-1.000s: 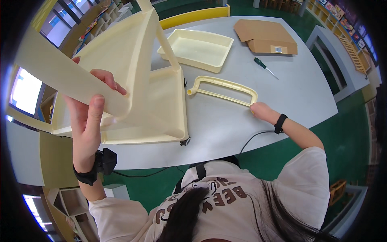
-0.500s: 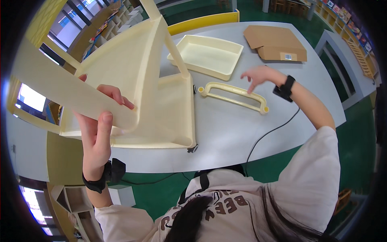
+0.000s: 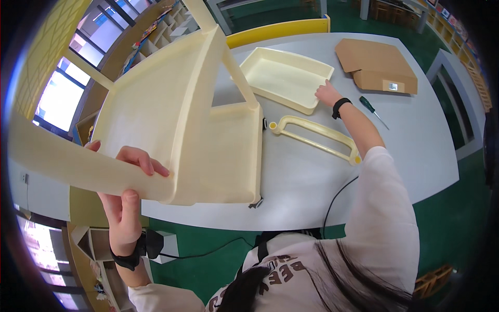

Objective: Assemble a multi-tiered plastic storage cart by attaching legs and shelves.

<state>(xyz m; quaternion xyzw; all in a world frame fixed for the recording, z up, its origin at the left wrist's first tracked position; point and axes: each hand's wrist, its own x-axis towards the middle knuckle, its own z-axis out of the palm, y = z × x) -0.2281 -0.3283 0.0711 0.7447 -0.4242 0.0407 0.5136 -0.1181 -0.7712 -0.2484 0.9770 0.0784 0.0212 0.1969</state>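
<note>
My left hand [image 3: 127, 182] is wrapped round a cream plastic post [image 3: 88, 174] of a tiered cart, next to the corner of its upper shelf [image 3: 150, 99]. Below that lies the lower shelf [image 3: 234, 151], with small black wheels at its right side. My right hand [image 3: 328, 94] reaches across the table and grips the right rim of a loose cream tray [image 3: 280, 99]; its fingertips are partly hidden. Nearer to me, beside my right forearm, rests a cream handle-shaped frame [image 3: 312, 136] with a round socket at each end.
A green-handled screwdriver [image 3: 368, 105] lies right of my right forearm. Behind it is a flattened brown cardboard box [image 3: 377, 62]. Everything stands on a white table [image 3: 416, 151] with a curved edge. A black cable [image 3: 338, 197] runs over the near edge. A yellow panel [image 3: 280, 32] stands beyond the table.
My right hand has moved from above the handle-shaped frame to the tray's right rim. The screwdriver now shows. My left hand keeps its hold on the post.
</note>
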